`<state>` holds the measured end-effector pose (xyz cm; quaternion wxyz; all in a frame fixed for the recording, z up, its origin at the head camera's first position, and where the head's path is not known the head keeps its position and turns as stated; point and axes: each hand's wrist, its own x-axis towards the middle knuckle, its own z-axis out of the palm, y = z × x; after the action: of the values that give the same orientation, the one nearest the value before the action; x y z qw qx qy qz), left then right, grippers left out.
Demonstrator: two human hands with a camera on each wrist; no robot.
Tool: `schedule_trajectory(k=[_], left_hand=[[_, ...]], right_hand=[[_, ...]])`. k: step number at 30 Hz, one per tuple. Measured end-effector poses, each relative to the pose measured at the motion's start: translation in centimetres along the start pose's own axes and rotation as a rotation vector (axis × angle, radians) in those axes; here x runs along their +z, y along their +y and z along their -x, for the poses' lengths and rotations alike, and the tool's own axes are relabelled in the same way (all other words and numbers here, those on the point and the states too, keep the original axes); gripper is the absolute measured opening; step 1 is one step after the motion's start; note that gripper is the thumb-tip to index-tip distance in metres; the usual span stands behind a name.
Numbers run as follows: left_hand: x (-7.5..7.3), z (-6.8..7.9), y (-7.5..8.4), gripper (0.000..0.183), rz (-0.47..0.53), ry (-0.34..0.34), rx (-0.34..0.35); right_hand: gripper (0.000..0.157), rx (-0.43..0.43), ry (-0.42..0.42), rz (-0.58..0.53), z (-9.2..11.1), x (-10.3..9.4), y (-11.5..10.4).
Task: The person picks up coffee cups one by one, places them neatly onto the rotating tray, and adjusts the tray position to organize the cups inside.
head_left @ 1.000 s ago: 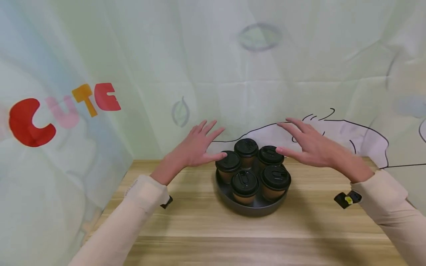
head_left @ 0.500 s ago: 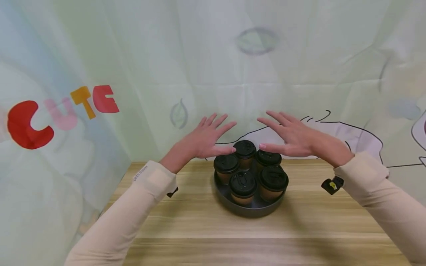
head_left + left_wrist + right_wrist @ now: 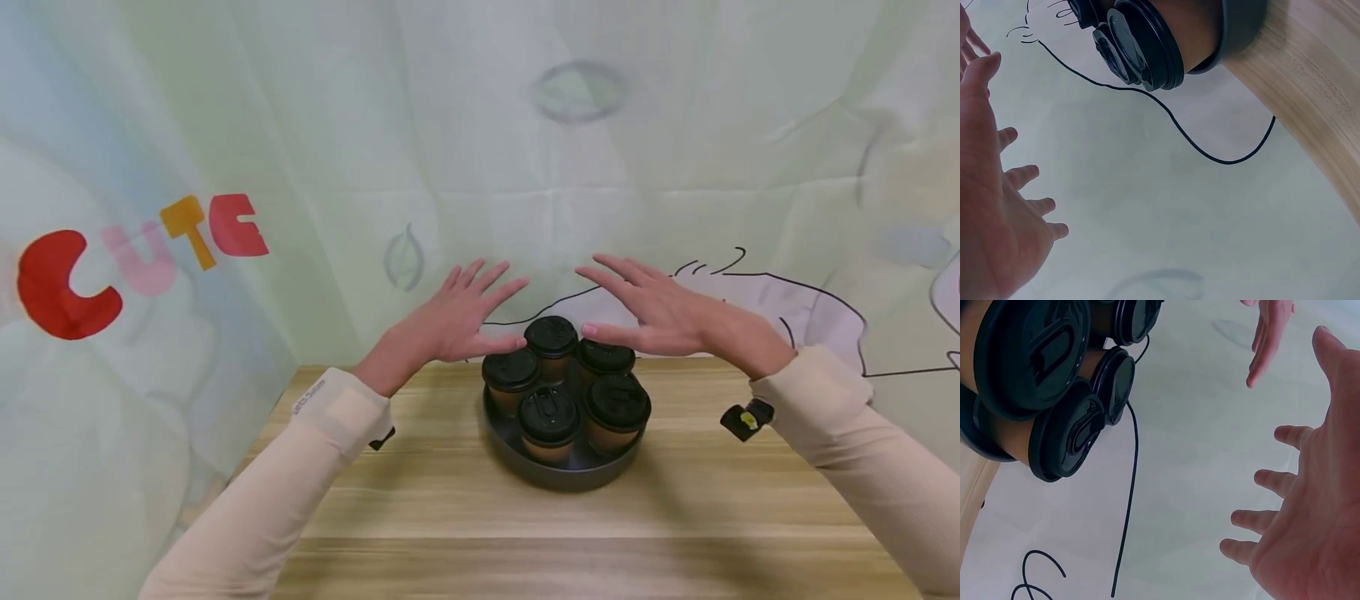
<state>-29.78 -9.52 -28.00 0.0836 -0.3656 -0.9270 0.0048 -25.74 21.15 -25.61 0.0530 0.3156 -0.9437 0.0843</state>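
Note:
Several brown paper coffee cups with black lids stand upright in a round dark tray [image 3: 566,479] in the head view. One lidded cup [image 3: 549,414] is at the front, another cup [image 3: 617,402] at the right. My left hand [image 3: 457,321] hovers above the back left of the cups, fingers straight and spread. Opposite it, my right hand [image 3: 660,312] is held over the back right, also with spread, straight fingers. Neither hand holds anything. In the left wrist view the left palm [image 3: 997,206] is apart from the cups; the right wrist view shows the right palm [image 3: 1316,500] likewise apart.
The tray stands on a light wooden table [image 3: 480,533]. Behind the table hangs a pale green printed curtain [image 3: 480,125], with coloured letters on its left part. A small dark device [image 3: 747,419] is worn under the right wrist.
Over the past second both hands have come closer together above the cups, the left moving right and the right moving left. Since half a second ago they have barely shifted. The cups stay put.

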Motion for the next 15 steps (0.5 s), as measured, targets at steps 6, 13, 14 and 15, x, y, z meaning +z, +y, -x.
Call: schedule_trajectory(k=[6, 13, 14, 15], left_hand=[[0.0, 0.1, -0.3, 0.086, 0.006, 0.015, 0.003], [0.7, 0.5, -0.5, 0.087, 0.005, 0.018, -0.009], [0.8, 0.4, -0.5, 0.087, 0.001, 0.018, -0.008], [0.8, 0.4, -0.5, 0.087, -0.006, 0.018, -0.006]], right_hand=[[0.075, -0.003, 0.01, -0.01, -0.4, -0.1, -0.1], [0.074, 0.005, -0.009, -0.054, -0.4, 0.8, -0.2], [0.075, 0.008, -0.011, -0.051, -0.3, 0.9, -0.1], [0.075, 0.012, -0.011, -0.046, -0.3, 1.0, -0.1]])
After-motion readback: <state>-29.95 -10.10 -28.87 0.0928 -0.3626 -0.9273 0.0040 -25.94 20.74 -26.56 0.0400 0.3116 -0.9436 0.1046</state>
